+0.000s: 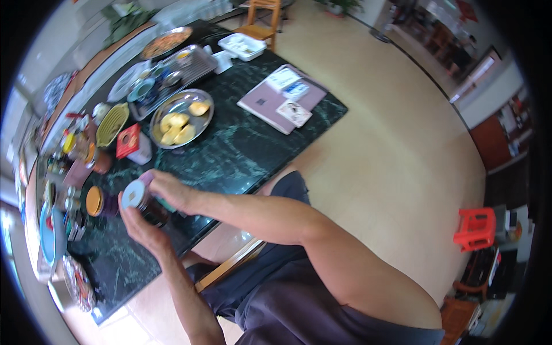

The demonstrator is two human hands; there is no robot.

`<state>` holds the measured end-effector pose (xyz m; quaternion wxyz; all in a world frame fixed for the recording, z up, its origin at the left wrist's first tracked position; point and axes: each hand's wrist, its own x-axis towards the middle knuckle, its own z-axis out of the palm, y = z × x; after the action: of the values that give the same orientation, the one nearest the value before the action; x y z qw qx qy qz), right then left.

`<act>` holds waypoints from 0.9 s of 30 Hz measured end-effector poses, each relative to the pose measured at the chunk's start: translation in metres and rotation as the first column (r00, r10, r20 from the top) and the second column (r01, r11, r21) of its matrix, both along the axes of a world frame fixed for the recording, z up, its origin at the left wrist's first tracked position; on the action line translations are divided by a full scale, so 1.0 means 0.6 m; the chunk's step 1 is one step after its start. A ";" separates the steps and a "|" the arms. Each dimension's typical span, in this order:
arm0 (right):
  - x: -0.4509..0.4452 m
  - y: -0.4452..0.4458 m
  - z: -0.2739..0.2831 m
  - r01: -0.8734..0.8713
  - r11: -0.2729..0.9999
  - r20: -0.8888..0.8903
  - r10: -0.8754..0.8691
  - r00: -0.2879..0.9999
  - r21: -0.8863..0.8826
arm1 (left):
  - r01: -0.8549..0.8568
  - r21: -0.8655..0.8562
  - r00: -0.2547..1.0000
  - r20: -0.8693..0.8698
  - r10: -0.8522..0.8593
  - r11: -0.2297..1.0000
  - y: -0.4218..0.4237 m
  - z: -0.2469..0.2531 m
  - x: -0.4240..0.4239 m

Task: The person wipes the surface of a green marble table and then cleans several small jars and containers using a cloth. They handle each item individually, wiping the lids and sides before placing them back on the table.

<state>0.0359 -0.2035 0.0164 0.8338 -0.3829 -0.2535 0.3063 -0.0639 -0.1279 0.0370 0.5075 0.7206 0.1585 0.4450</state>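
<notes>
Above the dark green marble tabletop (233,142) is a jar (154,213) with a pale blue lid (134,193) and a dark body. My left hand (144,233) grips its near left side, thumb by the lid. On the other side, my right hand (172,189) closes on a purple cloth (147,177) pressed near the lid. Fingers cover part of the cloth and the jar. Just left of my hands, a second jar with an orange-yellow lid (94,201) stands on the table. Farther off, a metal plate (206,129) bears several pieces of peeled yellow fruit.
Beyond my hands are a red-and-white box (134,144), a yellow-green basket (113,125) and a tea tray (194,64) with cups. A blue basin (52,233) is at left. Purple folders (263,105) carry small printed packs at the table's right. A red stool (474,229) stands far right.
</notes>
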 end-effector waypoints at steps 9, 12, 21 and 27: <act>0.005 -0.024 0.023 -0.290 0.952 -0.282 0.254 0.925 -0.093 | 0.161 -0.035 0.979 0.130 -0.156 0.986 -0.007 -0.005 -0.004; 0.001 -0.025 0.033 -0.075 0.985 0.005 0.076 0.997 -0.155 | 0.049 -0.051 0.977 0.208 -0.037 0.998 -0.009 -0.007 -0.001; -0.020 -0.029 0.052 0.050 0.980 0.120 -0.027 0.992 -0.191 | 0.097 -0.307 0.987 0.149 -0.053 0.947 0.000 -0.001 -0.005; -0.013 -0.032 0.045 0.030 0.975 0.141 0.001 0.990 -0.220 | 0.031 -0.233 0.994 -0.096 -0.055 0.972 -0.023 0.022 -0.013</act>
<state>0.0280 -0.2225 0.0433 0.7684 -0.4958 -0.2729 0.2987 -0.0719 -0.1417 0.0499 0.5887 0.6817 0.2192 0.3750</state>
